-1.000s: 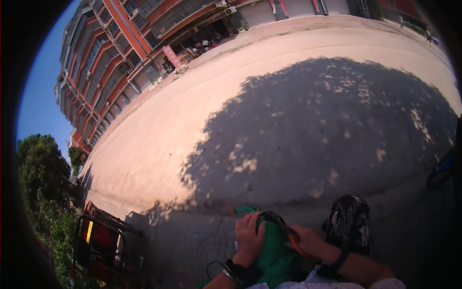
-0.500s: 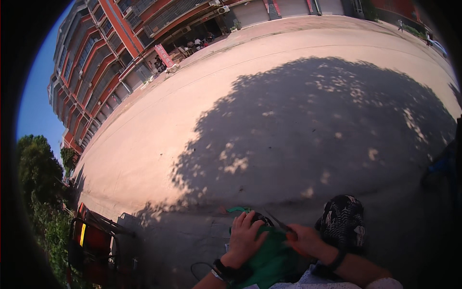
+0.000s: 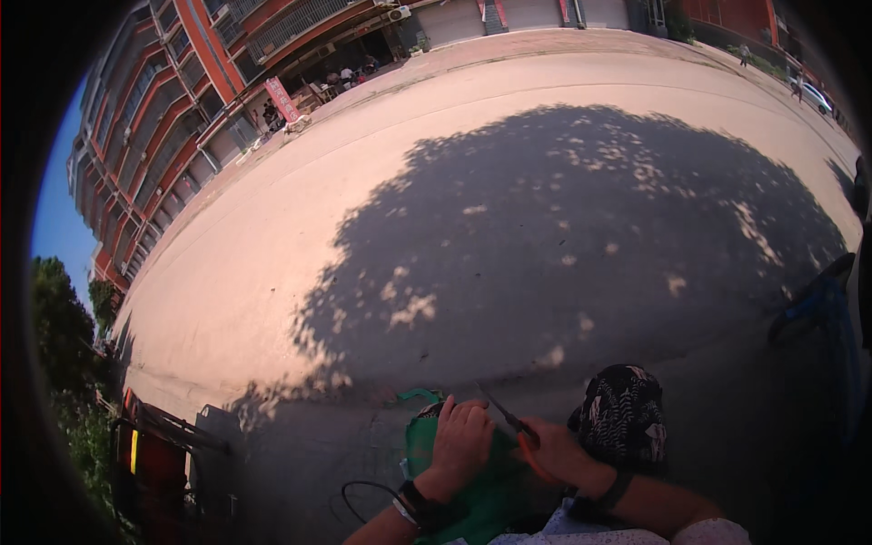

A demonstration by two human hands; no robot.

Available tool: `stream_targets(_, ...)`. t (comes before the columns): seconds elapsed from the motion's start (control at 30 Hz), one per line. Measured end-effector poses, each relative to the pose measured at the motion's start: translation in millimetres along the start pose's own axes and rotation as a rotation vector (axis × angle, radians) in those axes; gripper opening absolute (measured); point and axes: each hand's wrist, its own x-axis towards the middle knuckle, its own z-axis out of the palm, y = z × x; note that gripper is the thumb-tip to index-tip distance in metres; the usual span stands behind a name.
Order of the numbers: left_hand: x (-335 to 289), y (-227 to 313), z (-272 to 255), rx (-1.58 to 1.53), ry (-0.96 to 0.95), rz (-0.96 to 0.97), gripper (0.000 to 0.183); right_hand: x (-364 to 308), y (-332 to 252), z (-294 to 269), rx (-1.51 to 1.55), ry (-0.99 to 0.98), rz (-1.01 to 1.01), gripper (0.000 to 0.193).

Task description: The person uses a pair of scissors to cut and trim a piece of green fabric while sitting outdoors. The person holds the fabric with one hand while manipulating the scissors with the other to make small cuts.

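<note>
- Cloth (image 3: 481,500): green, under the left hand's (image 3: 459,454) fingers.
- Left thumb: less splayed than before; whether those fingers pinch, I cannot tell.
- Scissors (image 3: 518,425): gripped in the right hand (image 3: 561,452), blades reaching beyond the left fingertips.

The left hand (image 3: 461,447) hides part of the green fabric (image 3: 486,504).

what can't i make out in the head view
Head view:
- Anything under the left hand: hidden by its back.
- Part of the orange-handled tool: covered by the right hand.
- Blue object: fades into darkness at the edge.
- Distant people: too small for detail.
</note>
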Motion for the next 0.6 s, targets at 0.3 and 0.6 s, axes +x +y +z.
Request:
stream_targets(0.3,-2,14,0,0.176,-0.122,0.092,0.046,3,15,-3,0.164,0.006,-0.022,0.049)
stream_targets(0.6,-53,2,-44,0.177,-0.164,-0.059,0.07,-2,7,0,0.187,-0.087,-0.002,0.054)
